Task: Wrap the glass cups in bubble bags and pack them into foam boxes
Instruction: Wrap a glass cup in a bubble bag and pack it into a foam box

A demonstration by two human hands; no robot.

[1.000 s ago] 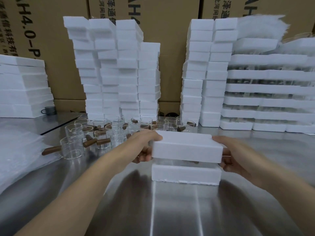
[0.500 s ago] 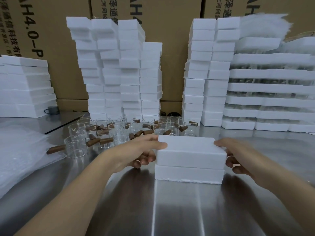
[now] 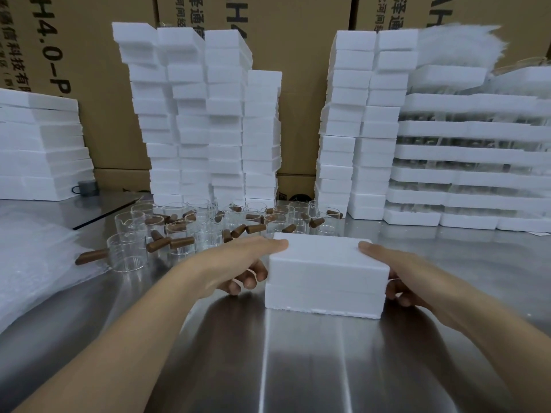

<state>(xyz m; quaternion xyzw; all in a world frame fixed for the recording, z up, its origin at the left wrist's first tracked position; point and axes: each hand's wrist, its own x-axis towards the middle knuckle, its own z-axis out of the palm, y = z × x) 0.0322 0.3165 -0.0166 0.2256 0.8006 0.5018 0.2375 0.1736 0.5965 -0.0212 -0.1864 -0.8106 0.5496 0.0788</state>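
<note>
White foam makes up the closed foam box (image 3: 325, 272), two halves seated one on the other, standing on the steel worktop (image 3: 298, 368) just in front of the person. The left hand (image 3: 238, 263) grips its left end, one finger laid along the top edge and the others curled against the side. The right hand (image 3: 399, 269) grips the right end the same way. Glass cups (image 3: 185, 231) with brown handles crowd the worktop just behind the box, and bubble bags (image 3: 32, 257) lie at the far left. Tall foam stacks (image 3: 202, 120) stand behind the cups against cardboard cartons (image 3: 298, 55). Layered foam trays (image 3: 471, 156) at the right seem to hold glassware, though the blur leaves that unsure.
</note>
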